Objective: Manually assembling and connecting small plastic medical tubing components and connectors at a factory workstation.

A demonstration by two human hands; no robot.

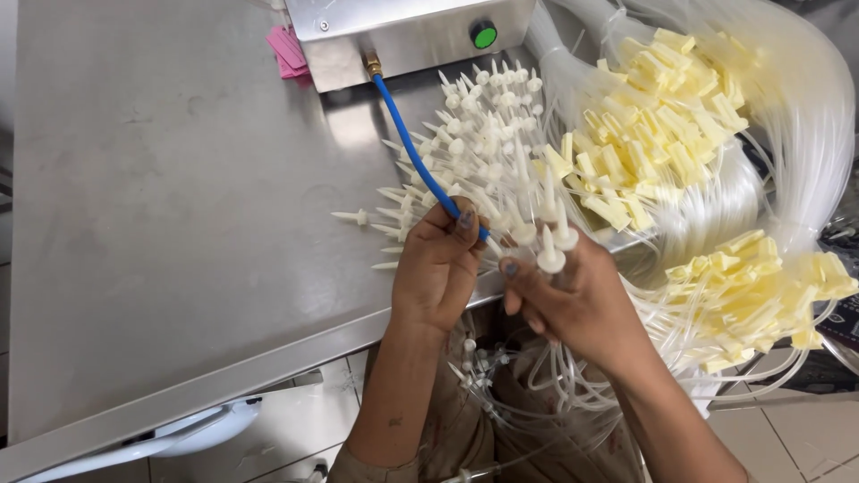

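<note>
My left hand [438, 268] grips the end of a thin blue hose [413, 152] that runs down from a brass fitting on a metal box [403, 36]. My right hand [573, 304] holds a small bunch of white pointed plastic spikes [548, 241] on clear tubes, their tips up, right beside the hose end. A large heap of the same white spikes [474, 143] lies on the steel table [179, 224] just behind both hands. Clear tubing [510, 394] hangs down from my right hand over my lap.
Bundles of clear tubing with yellow clamps [653, 125] fill the right side, and another yellow cluster [761, 295] hangs lower right. The metal box has a green button [484, 36]. Pink tags [288, 49] lie by it. A white curved object [179, 438] sits under the table edge.
</note>
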